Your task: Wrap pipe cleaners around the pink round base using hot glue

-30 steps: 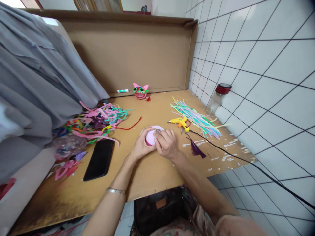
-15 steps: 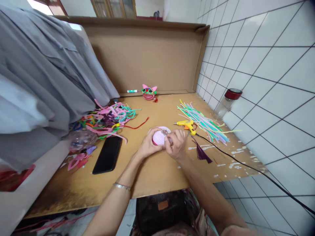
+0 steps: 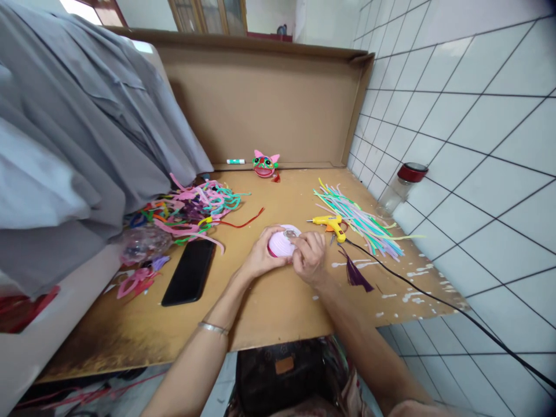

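Note:
My left hand (image 3: 260, 253) is wrapped round the side of a small lilac dome (image 3: 281, 245) that looks wound from fuzzy pipe cleaner, with a dark pink edge low on its left. A greyish, shiny bare patch (image 3: 289, 234) shows at its top. Curled up against the dome's right side is my right hand (image 3: 311, 255), its index fingertip at that patch. Whatever the right fingers pinch is hidden. Right of the hands lies a yellow glue gun (image 3: 329, 222), nozzle pointing left, and below it a purple tassel (image 3: 357, 274).
A bundle of pastel pipe cleaners (image 3: 356, 214) lies right, near a red-lidded jar (image 3: 402, 188). Tangled pipe cleaners (image 3: 204, 202) and a black phone (image 3: 189, 272) are left. A lion-like head figure (image 3: 264, 166) and glue stick (image 3: 236, 161) stand at the back. The gun's cord (image 3: 412, 286) runs right.
My right index finger has stretched out further over the dome's top patch, and the right hand has shifted slightly left. The left hand keeps its hold. The view has shifted slightly.

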Available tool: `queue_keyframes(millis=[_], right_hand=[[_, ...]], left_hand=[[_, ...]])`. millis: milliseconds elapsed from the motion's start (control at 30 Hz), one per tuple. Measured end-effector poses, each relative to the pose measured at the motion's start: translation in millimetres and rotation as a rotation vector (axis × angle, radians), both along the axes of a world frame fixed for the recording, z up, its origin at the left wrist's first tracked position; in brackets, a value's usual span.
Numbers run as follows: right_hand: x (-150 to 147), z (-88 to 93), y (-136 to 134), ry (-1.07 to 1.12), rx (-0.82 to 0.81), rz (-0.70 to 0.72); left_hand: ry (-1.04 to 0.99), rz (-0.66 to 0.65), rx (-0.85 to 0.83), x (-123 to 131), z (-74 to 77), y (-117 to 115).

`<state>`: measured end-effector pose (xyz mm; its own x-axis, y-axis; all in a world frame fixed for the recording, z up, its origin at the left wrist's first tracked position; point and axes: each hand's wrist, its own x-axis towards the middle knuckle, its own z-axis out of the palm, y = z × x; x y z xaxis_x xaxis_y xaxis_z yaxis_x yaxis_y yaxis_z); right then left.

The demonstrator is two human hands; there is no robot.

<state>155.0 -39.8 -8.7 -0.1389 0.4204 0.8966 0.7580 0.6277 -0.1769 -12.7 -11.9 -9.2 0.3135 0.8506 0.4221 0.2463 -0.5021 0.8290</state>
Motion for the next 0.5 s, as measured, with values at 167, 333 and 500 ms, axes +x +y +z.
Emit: queue_keyframes(millis=[167,333,500], right_hand=[[20.6,-6.4,18.6,0.103,-0.172,-0.246],[46.3,5.4,40.5,0.101,-0.484,-0.636],[60.1,15.6,48.5,-0.111,-0.705,-0.902]], left_hand=[[-0.041,0.030,-0.120,0.1,0.8,-0.1],[-0.081,0.049,-0.205,2.4,3.7,-0.2],[-0.130,0.049,-0.275,2.2,7.2,2.0]])
